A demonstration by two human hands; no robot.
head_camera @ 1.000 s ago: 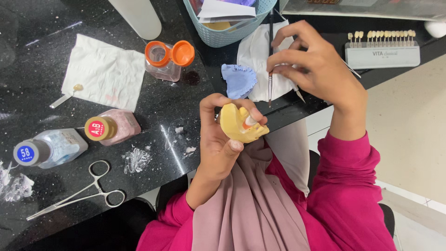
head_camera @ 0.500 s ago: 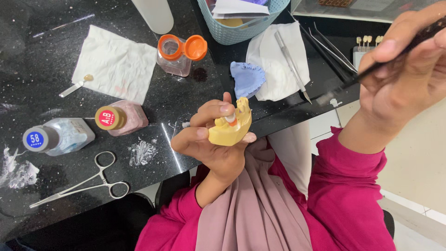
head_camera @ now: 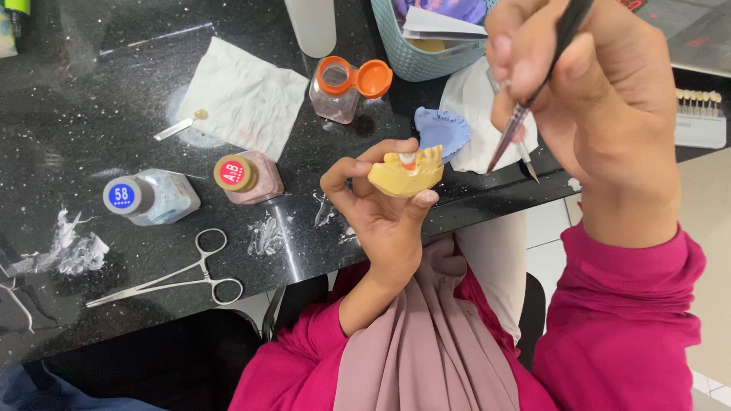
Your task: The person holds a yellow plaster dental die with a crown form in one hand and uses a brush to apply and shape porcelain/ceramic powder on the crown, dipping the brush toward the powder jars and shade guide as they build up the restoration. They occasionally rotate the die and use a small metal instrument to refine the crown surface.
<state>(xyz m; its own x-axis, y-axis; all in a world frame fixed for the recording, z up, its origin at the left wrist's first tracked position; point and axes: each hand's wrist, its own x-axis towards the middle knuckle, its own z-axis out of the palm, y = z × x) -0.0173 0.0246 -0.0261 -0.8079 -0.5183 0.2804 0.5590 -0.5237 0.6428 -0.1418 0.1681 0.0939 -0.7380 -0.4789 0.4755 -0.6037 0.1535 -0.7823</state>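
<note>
My left hand (head_camera: 377,209) grips a yellow dental cast (head_camera: 405,172) over the front edge of the black counter (head_camera: 99,91). A small white and orange tooth piece sits on top of the cast. My right hand (head_camera: 594,99) is raised at the upper right and pinches a thin dark instrument (head_camera: 533,95) like a pen. Its silver tip points down and left, ending just right of the cast without touching it. A blue dental mould (head_camera: 439,129) lies on the counter just behind the cast.
On the counter lie a white tissue (head_camera: 244,95) with a small spoon (head_camera: 179,126), an open orange-lidded jar (head_camera: 343,87), a pink bottle (head_camera: 247,176), a clear blue-capped bottle (head_camera: 151,196) and metal forceps (head_camera: 179,275). A teal basket (head_camera: 419,61) stands behind. A tooth shade guide (head_camera: 700,114) is far right.
My right hand picked the thin instrument off the white cloth, lifted it to the right, then brought its tip down close to the cast. My left hand turned the cast slightly.
</note>
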